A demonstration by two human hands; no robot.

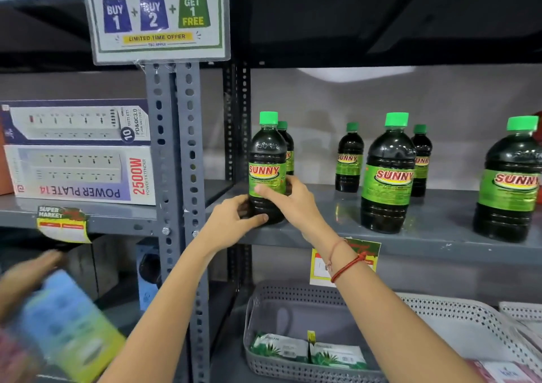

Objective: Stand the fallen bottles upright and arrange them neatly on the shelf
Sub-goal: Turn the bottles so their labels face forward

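At the left end of the grey shelf [337, 206], just right of the perforated post [176, 154], both hands grasp one upright bottle [267, 160]. It is dark, with a green cap and a green "SUNNY" label, and stands at the shelf's front edge. The left hand [231, 221] cups its base from the post side, thumb laid across the front near the bottom. The right hand [289, 201] wraps the lower body from the other side, thumb pressed on the label; a red thread [347, 265] circles that wrist.

Directly behind the held bottle a second bottle [289, 148] stands upright, mostly hidden. Farther from the post, a big bottle [388, 174] stands near the front, with two smaller ones behind it: one [349, 160] on its post side, one [422, 160] partly hidden on its far side. Farthest from the post, another big bottle [511, 180] stands at the picture's edge. All of these are upright and apart from the hands.

Left of the post, two power-strip boxes [79, 151] are stacked. An offer sign [157, 16] hangs above the post. Below the shelf, right of the post, a grey basket [293, 294] holds green packets [308, 353]. Low on the left, a blurred other hand [29, 274] holds a blue-and-yellow pack [67, 324].
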